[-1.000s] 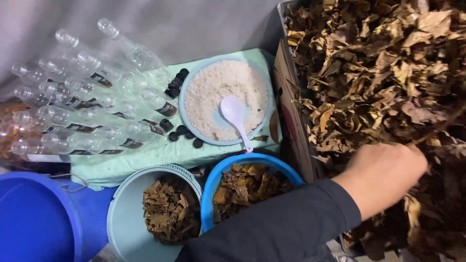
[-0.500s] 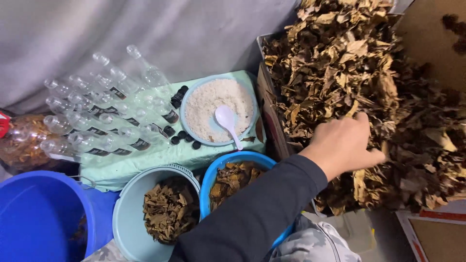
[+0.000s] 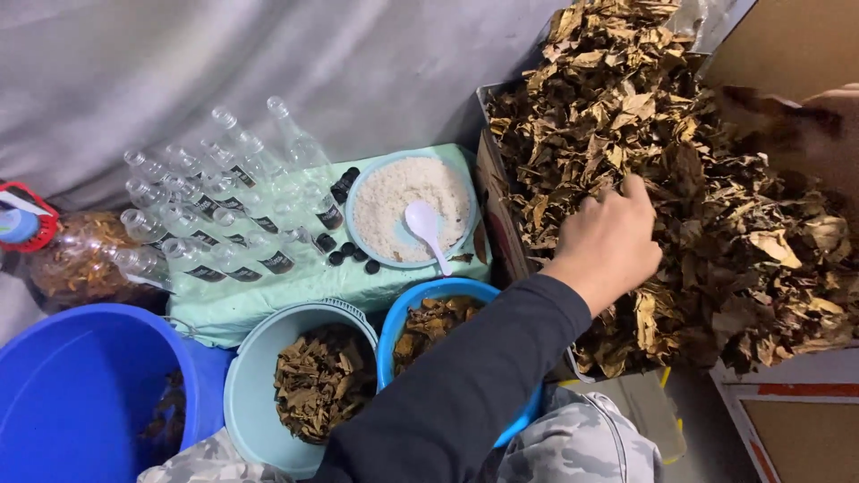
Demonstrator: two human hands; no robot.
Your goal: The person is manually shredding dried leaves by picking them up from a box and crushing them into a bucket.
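Observation:
A large cardboard box on the right is heaped with dried brown leaves. My left hand, in a dark sleeve, reaches across onto the heap with its fingers curled into the leaves and closed on a clump. A blurred skin-toned shape with dark leaf bits shows at the right edge over the box. It looks like my right hand, but its grip is unreadable. Just under my forearm sits a blue bowl of leaf pieces.
A pale blue bucket of leaf pieces stands beside a big blue tub. On a mint-green cloth lie several clear small bottles, black caps and a bowl of white powder with a white spoon. A grey sheet hangs behind.
The view has swung left and upward over the box. My left hand has moved higher onto the leaf heap. The blurred shape at the right edge is new.

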